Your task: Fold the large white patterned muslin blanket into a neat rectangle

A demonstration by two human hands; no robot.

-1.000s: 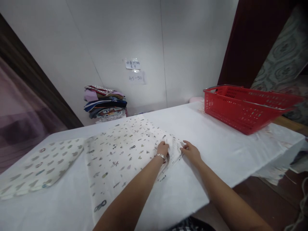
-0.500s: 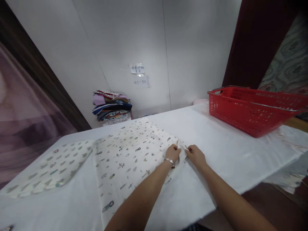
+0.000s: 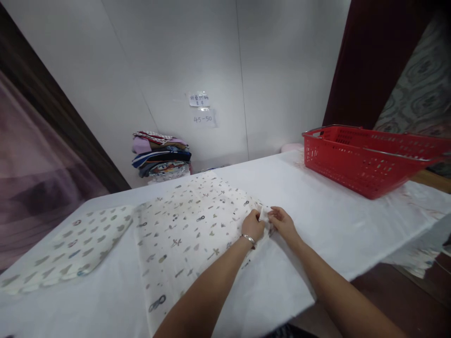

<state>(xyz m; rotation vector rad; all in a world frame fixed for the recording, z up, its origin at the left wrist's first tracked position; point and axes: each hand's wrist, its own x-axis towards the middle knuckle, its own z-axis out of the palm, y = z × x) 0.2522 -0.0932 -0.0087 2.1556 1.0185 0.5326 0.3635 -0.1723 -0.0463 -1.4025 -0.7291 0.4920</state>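
Pinching printed cloth (image 3: pixel 197 225), wall label (image 3: pixel 203 119) "45-50"

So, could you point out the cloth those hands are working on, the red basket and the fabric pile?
Cloth (image 3: pixel 192 230): head view, middle of its spread-out part.
Red basket (image 3: pixel 347 164): head view, its near side wall.
Fabric pile (image 3: pixel 162 157): head view, front, about mid-height.

Folded cloth (image 3: pixel 88 241) sits toward the tabletop's (image 3: pixel 334 230) left edge, spread cloth (image 3: pixel 190 230) right beside it, basket (image 3: pixel 352 166) over by the far right corner. Clothes pile's (image 3: pixel 162 157) behind the far edge, with paper notes (image 3: pixel 204 119) on the wall (image 3: pixel 289 70) behind, higher and a bit right.
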